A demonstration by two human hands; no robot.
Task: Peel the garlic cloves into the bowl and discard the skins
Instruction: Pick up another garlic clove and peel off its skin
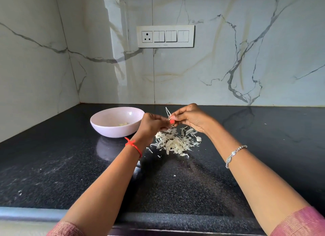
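Fingertips (pixel 178 115) of both hands met above the dark counter (pixel 70 165). The left hand (pixel 152 124) pinched a garlic clove, mostly hidden in the grip, while the right hand (pixel 192 117) pulled at a strip of skin (pixel 168 111) standing up from it. A few peeled cloves (pixel 123 124) lay in the pink bowl (pixel 112 132) just left of the hands. A pile of skins (pixel 175 142) sat on the counter below them, not yet discarded. Whether unpeeled cloves remained among the skins could not be told. Both forearms reached forward, with the hands held clear of the surface.
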